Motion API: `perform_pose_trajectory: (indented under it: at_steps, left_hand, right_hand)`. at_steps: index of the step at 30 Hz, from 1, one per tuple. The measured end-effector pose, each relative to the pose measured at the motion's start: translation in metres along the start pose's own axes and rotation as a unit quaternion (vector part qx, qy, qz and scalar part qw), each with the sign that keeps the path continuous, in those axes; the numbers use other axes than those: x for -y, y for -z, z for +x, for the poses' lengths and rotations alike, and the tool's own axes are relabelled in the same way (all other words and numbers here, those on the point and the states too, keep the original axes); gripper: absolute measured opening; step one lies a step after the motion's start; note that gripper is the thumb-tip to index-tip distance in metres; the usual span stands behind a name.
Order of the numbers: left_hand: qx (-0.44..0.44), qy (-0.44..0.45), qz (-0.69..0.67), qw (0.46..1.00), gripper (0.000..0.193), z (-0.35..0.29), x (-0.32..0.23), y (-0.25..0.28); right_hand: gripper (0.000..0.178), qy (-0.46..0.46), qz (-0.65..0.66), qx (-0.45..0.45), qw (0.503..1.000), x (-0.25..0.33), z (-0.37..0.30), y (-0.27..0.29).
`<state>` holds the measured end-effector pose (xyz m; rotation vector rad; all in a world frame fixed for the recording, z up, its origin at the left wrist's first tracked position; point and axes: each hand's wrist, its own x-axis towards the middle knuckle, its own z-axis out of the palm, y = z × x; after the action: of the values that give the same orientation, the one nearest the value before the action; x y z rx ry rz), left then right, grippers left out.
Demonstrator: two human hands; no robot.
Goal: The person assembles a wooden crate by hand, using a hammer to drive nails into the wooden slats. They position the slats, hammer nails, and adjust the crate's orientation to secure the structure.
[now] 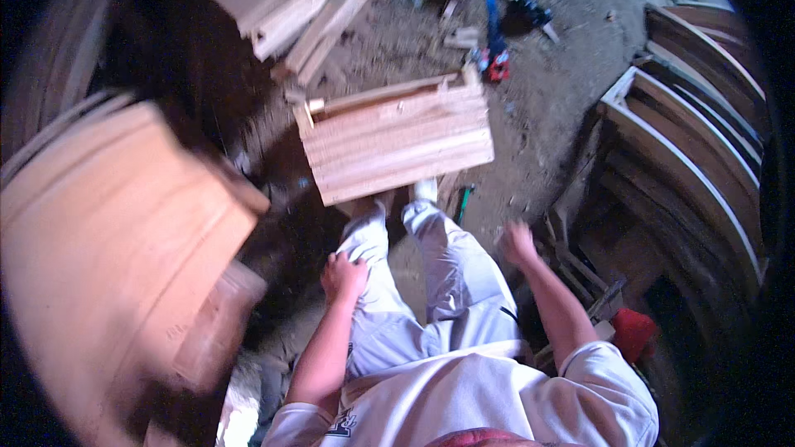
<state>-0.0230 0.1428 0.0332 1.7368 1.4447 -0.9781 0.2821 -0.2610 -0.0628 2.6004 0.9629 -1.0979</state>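
My left hand (344, 276) hangs beside my left thigh, against the light trousers (451, 269). Its fingers are loosely bent and a little apart, and I see nothing in them. Out to the right, my right hand (519, 244) is held away from my leg, smeared by motion, so its fingers cannot be made out. In front of my feet stands a wooden box (406, 141) of pale boards, tilted slightly in view, with a narrow opening along its far top edge. Neither hand touches it.
A large wooden panel (108, 232) fills the left side. Pale timber pieces (302, 12) lie ahead on the dirt floor (571, 50), near a blue and red tool (497, 62). A green item (466, 201) lies by my right foot. Wooden frames (687, 132) lean at right, above a red object (633, 334).
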Motion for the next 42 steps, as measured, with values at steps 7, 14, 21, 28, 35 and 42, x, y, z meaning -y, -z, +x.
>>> perform_pose_trajectory:
  at_steps: [7,14,21,28,35,42]
  left_hand:
    - [0.112,-0.055,-0.009,0.992,0.065,-0.01,0.041,0.007]
    - [0.218,-0.264,0.066,0.937,0.044,0.023,-0.002,0.028]
    - [0.081,-0.401,0.347,0.844,0.02,0.029,-0.041,0.065]
    - [0.009,-0.093,0.106,0.99,0.023,-0.062,-0.104,0.035]
    - [-0.079,0.019,-0.065,0.995,0.038,-0.176,-0.198,-0.049]
    - [-0.038,0.022,-0.16,0.986,0.033,-0.142,-0.198,-0.163]
  right_hand:
    - [0.03,-0.129,0.055,0.344,0.929,-0.117,-0.352,-0.108]
    - [0.031,-0.24,0.403,0.138,0.873,0.003,-0.351,-0.004]
    - [0.03,-0.319,0.628,0.02,0.71,-0.067,-0.29,0.008]
    - [0.026,-0.245,0.433,0.172,0.85,-0.27,-0.253,-0.02]
    - [0.021,-0.298,0.39,-0.04,0.87,-0.483,-0.115,0.165]
    - [0.021,-0.146,0.463,-0.074,0.871,-0.412,0.023,0.405]
